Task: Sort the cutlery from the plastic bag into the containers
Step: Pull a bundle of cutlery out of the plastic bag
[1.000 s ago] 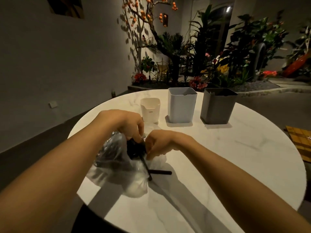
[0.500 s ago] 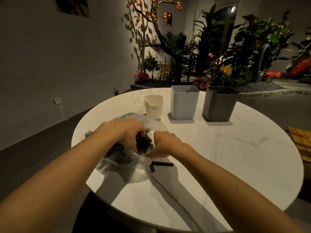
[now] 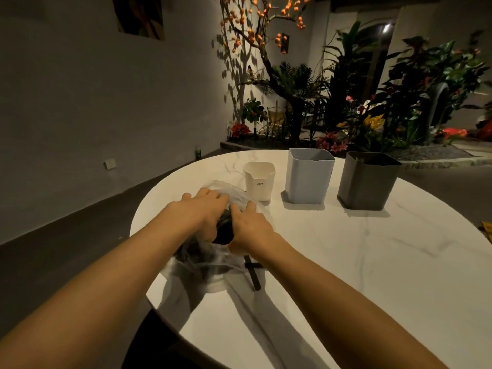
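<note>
Stretching out flat, the fingers of the left hand (image 3: 205, 213) and right hand (image 3: 251, 226) press on the clear plastic bag (image 3: 213, 262), nothing clenched. Dark cutlery (image 3: 223, 231) sits bunched inside, between the hands. Loose black pieces (image 3: 254, 278) lie just beside it on the table (image 3: 372, 262), with a white cup (image 3: 259, 182), pale bin (image 3: 308, 179) and dark bin (image 3: 367, 185) behind.

I can read only one word: small grey "CREW" on the front of the white container (image 3: 259, 182), just left of the pale blue container (image 3: 308, 179).

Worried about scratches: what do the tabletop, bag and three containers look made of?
Tabletop: glossy white stone with grey veins, marble or lookalike. Bag: thin clear plastic film, crinkled, see-through. White container, pale blue container, dark grey container: probably moulded plastic, matte uniform walls.
</note>
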`<state>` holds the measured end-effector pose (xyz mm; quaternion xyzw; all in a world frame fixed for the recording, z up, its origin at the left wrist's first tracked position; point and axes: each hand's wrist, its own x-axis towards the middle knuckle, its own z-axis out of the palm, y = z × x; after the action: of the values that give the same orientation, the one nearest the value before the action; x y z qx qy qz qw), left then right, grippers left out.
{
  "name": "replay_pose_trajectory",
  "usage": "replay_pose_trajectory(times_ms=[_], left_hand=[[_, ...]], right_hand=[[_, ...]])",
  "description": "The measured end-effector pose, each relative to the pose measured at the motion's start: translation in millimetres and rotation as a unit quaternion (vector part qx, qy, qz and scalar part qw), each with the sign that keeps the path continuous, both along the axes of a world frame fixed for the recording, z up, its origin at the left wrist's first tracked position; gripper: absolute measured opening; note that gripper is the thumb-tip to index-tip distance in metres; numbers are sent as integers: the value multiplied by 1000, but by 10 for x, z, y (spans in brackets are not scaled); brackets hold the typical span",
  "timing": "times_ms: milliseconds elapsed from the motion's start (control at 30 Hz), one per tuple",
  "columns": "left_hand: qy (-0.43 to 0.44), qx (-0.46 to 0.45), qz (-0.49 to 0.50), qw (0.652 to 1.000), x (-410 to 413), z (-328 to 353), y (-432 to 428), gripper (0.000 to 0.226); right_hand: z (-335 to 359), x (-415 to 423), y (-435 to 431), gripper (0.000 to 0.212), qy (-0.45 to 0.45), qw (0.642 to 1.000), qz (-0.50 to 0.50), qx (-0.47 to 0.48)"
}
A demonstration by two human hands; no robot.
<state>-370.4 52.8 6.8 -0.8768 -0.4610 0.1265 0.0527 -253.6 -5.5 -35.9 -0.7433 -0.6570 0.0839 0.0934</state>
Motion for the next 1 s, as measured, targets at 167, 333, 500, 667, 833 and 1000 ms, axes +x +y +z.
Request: replay_pose_trajectory(times_ms=[167,333,500,667,833,1000], left_hand=[[-9,-14,13,1000,14,-53,76,104],[-30,-26,1,999,29,-120,103,99],[-95,-42,4,995,-49,-243,213,69],[-157,-70,-18,985,-143,-349,345,80],[-156,-76,-28,984,-137,-348,354,87],[-118,-67,-44,990,-115,-294,227,93]], right_hand=[[45,-21,138,84,-3,998,-7,-65],[-8,-82,239,78,-2,997,-30,-75],[204,23,71,54,8,996,-18,-92],[213,29,68,83,-16,992,-41,-117],[225,71,115,57,48,979,-45,-191],[179,102,184,64,109,978,-57,-169]])
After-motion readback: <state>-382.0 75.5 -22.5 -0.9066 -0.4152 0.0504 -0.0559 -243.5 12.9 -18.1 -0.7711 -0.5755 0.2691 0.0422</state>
